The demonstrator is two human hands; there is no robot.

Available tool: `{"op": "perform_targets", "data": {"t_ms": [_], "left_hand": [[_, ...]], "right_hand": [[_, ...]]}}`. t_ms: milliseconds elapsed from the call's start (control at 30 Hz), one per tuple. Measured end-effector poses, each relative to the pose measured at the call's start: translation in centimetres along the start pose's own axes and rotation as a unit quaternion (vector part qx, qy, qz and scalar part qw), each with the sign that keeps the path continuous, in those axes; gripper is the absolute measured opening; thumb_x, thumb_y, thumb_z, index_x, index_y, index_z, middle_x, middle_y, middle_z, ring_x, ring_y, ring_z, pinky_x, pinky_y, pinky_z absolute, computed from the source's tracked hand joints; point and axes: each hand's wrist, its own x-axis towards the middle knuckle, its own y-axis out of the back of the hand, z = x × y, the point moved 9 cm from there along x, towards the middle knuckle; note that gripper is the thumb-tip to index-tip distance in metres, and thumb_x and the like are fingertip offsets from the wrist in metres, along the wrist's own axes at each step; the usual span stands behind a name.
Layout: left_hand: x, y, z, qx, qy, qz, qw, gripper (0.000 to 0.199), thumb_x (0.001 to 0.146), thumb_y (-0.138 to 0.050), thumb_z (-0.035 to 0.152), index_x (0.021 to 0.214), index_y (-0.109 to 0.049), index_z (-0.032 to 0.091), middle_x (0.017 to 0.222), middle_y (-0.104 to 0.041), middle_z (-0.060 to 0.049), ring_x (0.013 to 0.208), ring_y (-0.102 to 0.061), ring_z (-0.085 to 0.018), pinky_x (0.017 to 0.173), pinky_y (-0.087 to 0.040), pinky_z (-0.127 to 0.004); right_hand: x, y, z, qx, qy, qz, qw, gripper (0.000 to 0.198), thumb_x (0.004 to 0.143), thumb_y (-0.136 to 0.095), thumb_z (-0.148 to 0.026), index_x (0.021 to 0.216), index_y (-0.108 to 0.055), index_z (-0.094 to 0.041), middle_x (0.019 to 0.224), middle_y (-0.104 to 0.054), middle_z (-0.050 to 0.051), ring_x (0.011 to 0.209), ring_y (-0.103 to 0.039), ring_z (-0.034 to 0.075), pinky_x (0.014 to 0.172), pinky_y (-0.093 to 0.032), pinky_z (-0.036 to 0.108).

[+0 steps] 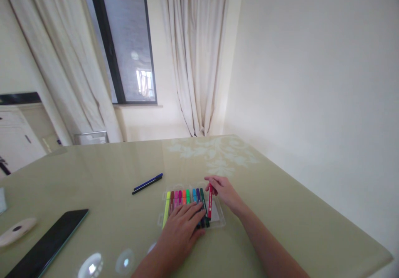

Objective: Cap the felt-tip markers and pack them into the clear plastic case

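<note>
A clear plastic case (222, 223) lies on the table with a row of coloured markers (180, 197) in it, from yellow on the left to dark green on the right. My left hand (184, 228) rests on the row, fingers stretched out across the markers and hiding their lower parts. Between the thumb and fingers of my right hand (227, 193) is a red marker (210, 206), held near its top. It stands roughly parallel to the dark green marker (203, 199), over the right part of the case, where a pale patch shows.
Beyond the case to the left, a blue marker (148, 182) and a black marker (147, 185) lie side by side. A dark flat tablet-like slab (51, 242) and a pale oval object (18, 231) are at the left. The glossy table (299, 228) runs along a wall at right.
</note>
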Motion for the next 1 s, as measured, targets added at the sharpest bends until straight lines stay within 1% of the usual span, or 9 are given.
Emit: {"op": "perform_targets", "data": {"t_ms": [67, 200, 333, 567, 633, 700, 833, 900, 1000], "left_hand": [[0.1, -0.2, 0.0, 0.015, 0.000, 0.003, 1.000, 0.051, 0.099, -0.060, 0.037, 0.149, -0.047, 0.036, 0.147, -0.059, -0.001, 0.134, -0.054, -0.025, 0.114, -0.043, -0.046], [0.1, -0.8, 0.5, 0.056, -0.024, -0.003, 0.998, 0.056, 0.099, -0.058, 0.024, 0.150, -0.044, 0.042, 0.153, -0.054, 0.001, 0.137, -0.052, -0.026, 0.112, -0.044, -0.046], [0.1, -0.9, 0.8, 0.054, -0.024, -0.003, 0.998, 0.057, 0.097, -0.056, 0.018, 0.148, -0.047, 0.043, 0.156, -0.051, 0.003, 0.141, -0.048, -0.026, 0.113, -0.043, -0.046], [0.6, 0.2, 1.3, 0.002, -0.021, -0.022, 1.000, 0.047, 0.100, -0.056, 0.036, 0.147, -0.050, 0.036, 0.150, -0.057, 0.000, 0.134, -0.055, -0.025, 0.114, -0.043, -0.047], [0.5, 1.3, -0.8, -0.016, -0.004, 0.000, 1.000, 0.045, 0.103, -0.048, 0.041, 0.148, -0.050, 0.034, 0.147, -0.059, -0.002, 0.130, -0.057, -0.023, 0.112, -0.046, -0.043], [-0.3, 3.1, -5.8, 0.008, 0.108, 0.056, 0.993, 0.041, 0.107, -0.037, 0.035, 0.141, -0.057, 0.028, 0.142, -0.063, -0.005, 0.129, -0.058, -0.022, 0.112, -0.045, -0.043], [-4.7, 6.4, -15.8, 0.155, 0.367, 0.115, 0.910, 0.046, 0.104, -0.032, 0.024, 0.142, -0.057, 0.018, 0.151, -0.054, -0.013, 0.140, -0.045, -0.031, 0.113, -0.039, -0.054], [-6.0, 6.7, -17.9, 0.178, 0.409, 0.092, 0.890, 0.043, 0.104, -0.035, 0.029, 0.139, -0.059, 0.019, 0.153, -0.052, -0.012, 0.140, -0.044, -0.034, 0.109, -0.041, -0.056], [-5.7, 6.7, -17.5, 0.193, 0.385, 0.063, 0.900, 0.034, 0.103, -0.039, 0.028, 0.122, -0.068, 0.023, 0.148, -0.057, -0.008, 0.133, -0.050, -0.031, 0.104, -0.044, -0.048]], "right_hand": [[-0.2, -0.9, -0.3, -0.057, 0.018, -0.022, 0.998, 0.039, 0.096, -0.052, -0.046, 0.107, -0.076, -0.018, 0.077, -0.075, 0.004, 0.067, -0.063, 0.016, 0.065, -0.049, 0.029], [-0.7, -1.3, -1.3, -0.188, 0.068, -0.003, 0.980, 0.026, 0.095, -0.056, -0.031, 0.106, -0.078, -0.021, 0.094, -0.077, 0.006, 0.086, -0.068, 0.021, 0.084, -0.051, 0.033], [-0.8, -1.6, -1.1, -0.297, 0.073, 0.007, 0.952, 0.017, 0.090, -0.064, -0.024, 0.094, -0.080, -0.020, 0.097, -0.073, 0.008, 0.089, -0.066, 0.021, 0.085, -0.049, 0.032], [-0.8, -1.8, -0.7, -0.288, 0.078, 0.008, 0.954, 0.017, 0.091, -0.063, -0.021, 0.096, -0.079, -0.020, 0.093, -0.071, 0.006, 0.088, -0.065, 0.020, 0.085, -0.049, 0.030], [-1.0, -1.6, -0.9, -0.279, 0.082, 0.015, 0.957, 0.019, 0.092, -0.063, -0.021, 0.101, -0.079, -0.019, 0.096, -0.071, 0.007, 0.088, -0.065, 0.020, 0.085, -0.049, 0.031], [-1.2, -1.4, -1.2, -0.273, 0.082, 0.029, 0.958, 0.022, 0.092, -0.061, -0.020, 0.106, -0.077, -0.018, 0.099, -0.071, 0.008, 0.089, -0.065, 0.020, 0.085, -0.049, 0.031], [-1.5, -1.5, -2.1, -0.265, 0.088, 0.046, 0.959, 0.022, 0.094, -0.058, -0.021, 0.105, -0.077, -0.018, 0.100, -0.071, 0.009, 0.090, -0.066, 0.021, 0.086, -0.049, 0.032], [-1.6, -1.6, -2.4, -0.263, 0.092, 0.046, 0.959, 0.021, 0.095, -0.058, -0.022, 0.104, -0.077, -0.018, 0.100, -0.071, 0.008, 0.090, -0.066, 0.020, 0.086, -0.049, 0.032], [-1.6, -1.6, -2.7, -0.261, 0.099, 0.049, 0.959, 0.020, 0.096, -0.058, -0.023, 0.104, -0.076, -0.019, 0.100, -0.071, 0.008, 0.091, -0.065, 0.021, 0.087, -0.049, 0.032]]}}
